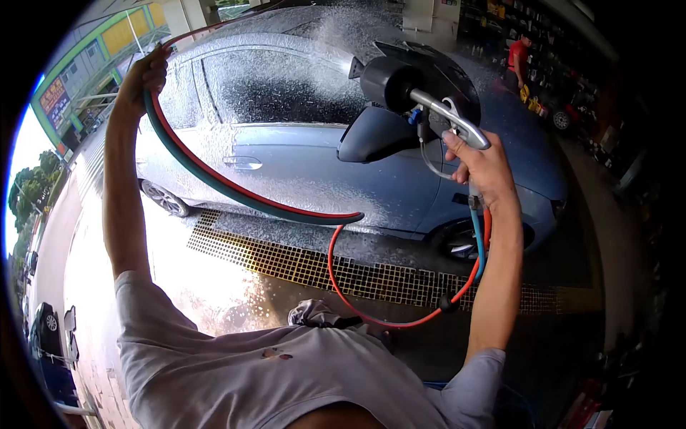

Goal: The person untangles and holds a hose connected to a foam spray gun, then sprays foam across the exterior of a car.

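Note:
My right hand point(486, 168) is wrapped round the metal handle of a spray gun point(450, 114). A wide black nozzle point(386, 80) sits at its front, and white spray spreads leftward from there over the car's windows. Raised at the upper left, my left hand point(146, 75) is closed round a red and green hose point(214, 179) that hangs down in a curve. Foam streaks the side of a blue-grey car point(300, 171). Its wing mirror point(375, 134) is just below the nozzle. Blue and red hoses point(480, 247) run down from the gun.
A yellow and dark floor grating point(286, 261) runs along the car's near side. The orange hose point(357, 311) loops low between me and the car. A person in a red top point(518, 61) stands at the far right near crowded shelves point(564, 50). The floor looks wet.

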